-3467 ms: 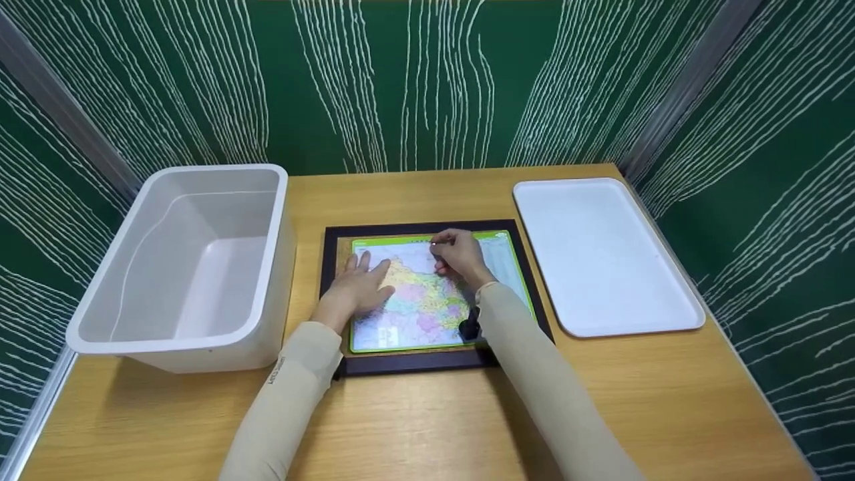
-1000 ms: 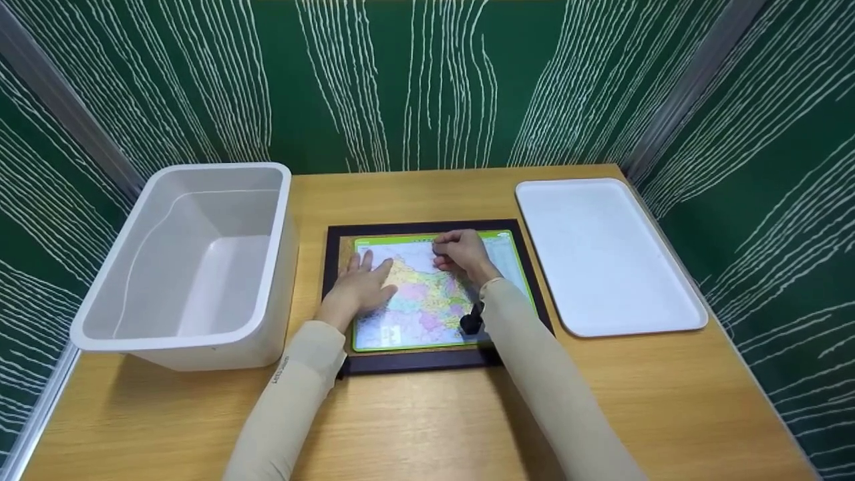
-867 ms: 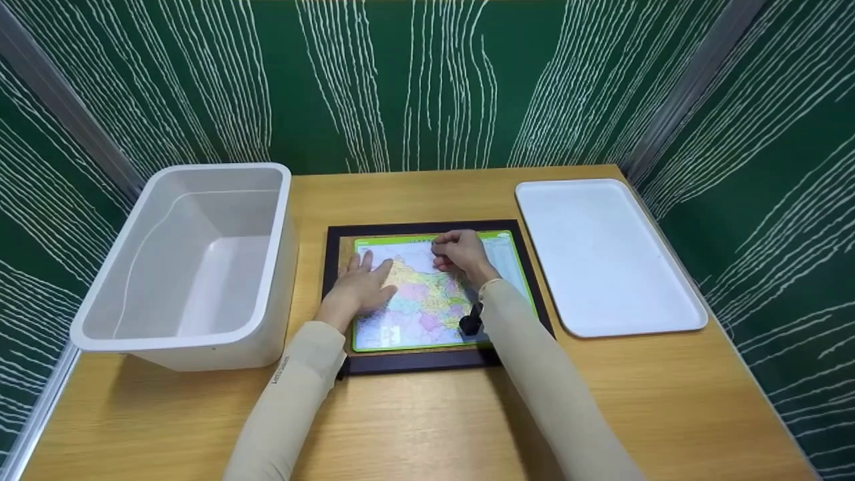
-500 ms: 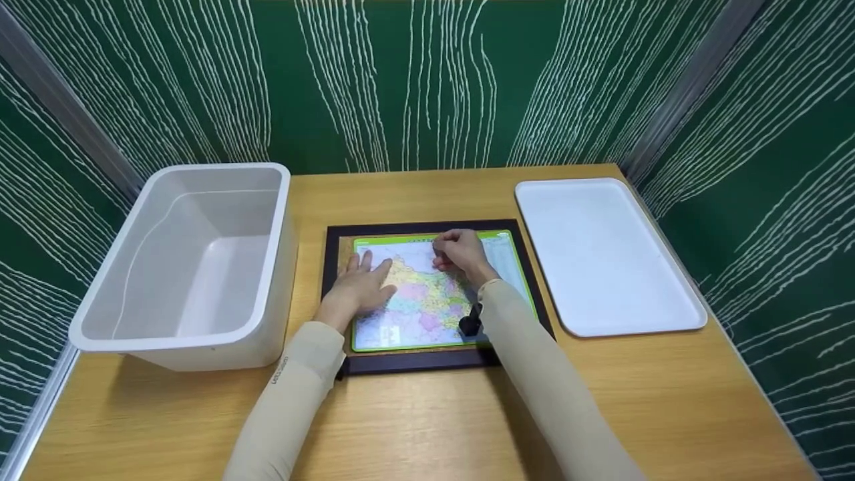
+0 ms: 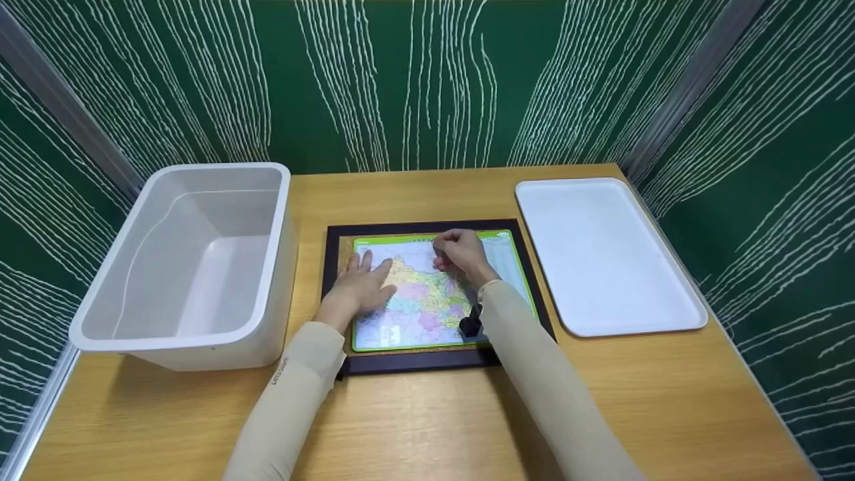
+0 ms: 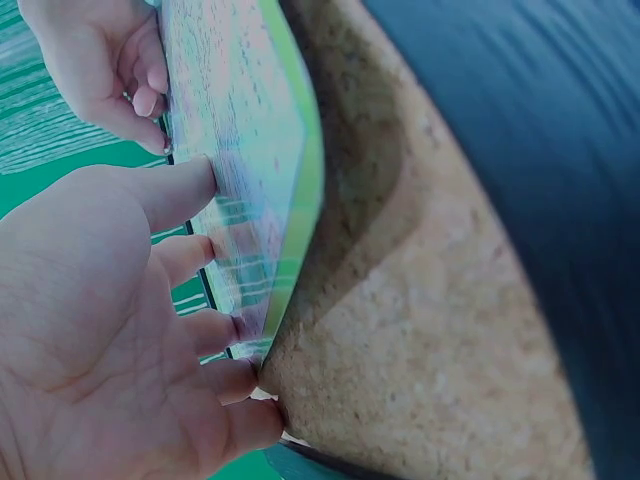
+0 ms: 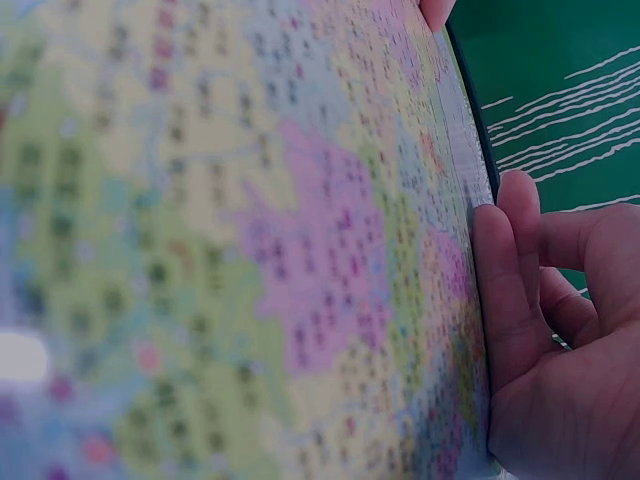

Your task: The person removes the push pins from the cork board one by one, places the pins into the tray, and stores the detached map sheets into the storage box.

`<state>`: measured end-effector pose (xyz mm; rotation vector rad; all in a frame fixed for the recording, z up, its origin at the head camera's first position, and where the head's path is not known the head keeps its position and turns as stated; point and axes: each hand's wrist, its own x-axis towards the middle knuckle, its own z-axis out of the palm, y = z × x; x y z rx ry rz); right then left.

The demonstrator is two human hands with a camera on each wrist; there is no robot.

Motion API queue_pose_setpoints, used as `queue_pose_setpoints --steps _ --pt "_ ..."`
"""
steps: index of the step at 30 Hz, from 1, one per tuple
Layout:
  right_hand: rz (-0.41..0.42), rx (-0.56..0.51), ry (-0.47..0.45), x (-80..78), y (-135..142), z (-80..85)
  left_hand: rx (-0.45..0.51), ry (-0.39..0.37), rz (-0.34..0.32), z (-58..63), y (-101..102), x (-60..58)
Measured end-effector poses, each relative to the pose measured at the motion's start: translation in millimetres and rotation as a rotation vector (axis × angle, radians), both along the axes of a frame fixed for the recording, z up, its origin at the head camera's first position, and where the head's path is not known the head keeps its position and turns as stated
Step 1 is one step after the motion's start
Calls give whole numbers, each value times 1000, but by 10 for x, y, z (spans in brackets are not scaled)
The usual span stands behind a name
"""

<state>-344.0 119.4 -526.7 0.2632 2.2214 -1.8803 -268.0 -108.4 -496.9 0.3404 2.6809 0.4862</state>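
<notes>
A colourful laminated map (image 5: 427, 314) with a green border lies on a cork board (image 6: 440, 340) in a dark frame (image 5: 421, 363), at the middle of the table. My left hand (image 5: 361, 292) rests on the map's left part with fingers spread; in the left wrist view its fingertips touch the map near a corner. My right hand (image 5: 465, 255) is at the map's upper edge, thumb and forefinger pinched together. A tiny shiny pin-like thing (image 6: 168, 148) shows at those fingertips, too small to make out fully. In the right wrist view the fingertips are out of sight.
A deep white plastic tub (image 5: 264, 287) stands left of the board. A shallow white tray (image 5: 608, 260) lies to its right. Green panels (image 5: 461, 87) with white wavy lines enclose the wooden table (image 5: 427, 427). A black wrist camera (image 5: 470, 324) hangs under the right sleeve.
Hands and board stay almost where they were. The right fingers shift very slightly at the map's top edge; a pale speck seen at their tips in the oldest frame is now hidden in the head view.
</notes>
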Motion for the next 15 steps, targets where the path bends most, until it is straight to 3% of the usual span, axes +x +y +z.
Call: queue_pose_setpoints --steps 4,15 --pt "5 -6 16 5 1 -6 -4 5 -2 3 -3 1" --pt "-5 -2 -51 11 33 32 23 6 9 -7 13 -2"
